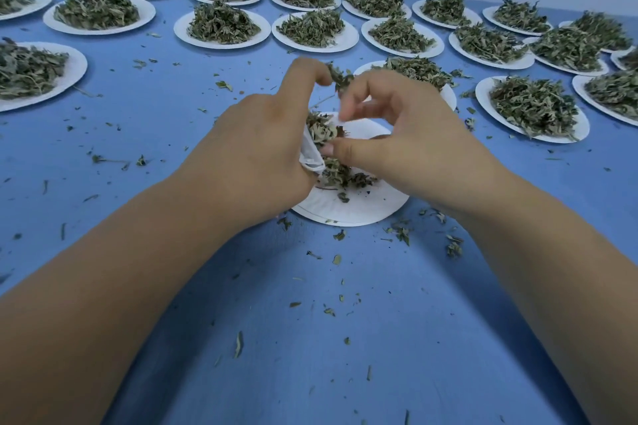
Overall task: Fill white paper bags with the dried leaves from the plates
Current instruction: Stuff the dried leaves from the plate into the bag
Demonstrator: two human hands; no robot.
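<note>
My left hand (262, 141) grips a small white paper bag (312, 159) over a white paper plate (348, 212) in the middle of the blue table. The bag's mouth faces right and dried leaves (321, 129) show inside it. My right hand (383, 134) is at the bag's mouth, its fingers pinching the bag's white edge and its thumb pressing leaves toward the opening. A few leaves (340, 78) stick up between the fingertips of both hands. A small pile of leaves (345, 176) lies on the plate under the bag.
Several white plates heaped with dried leaves (221, 24) fill the far half of the blue table (310, 338), one (533, 107) close on the right and one (31, 74) on the left. Loose leaf bits lie scattered around the near plate.
</note>
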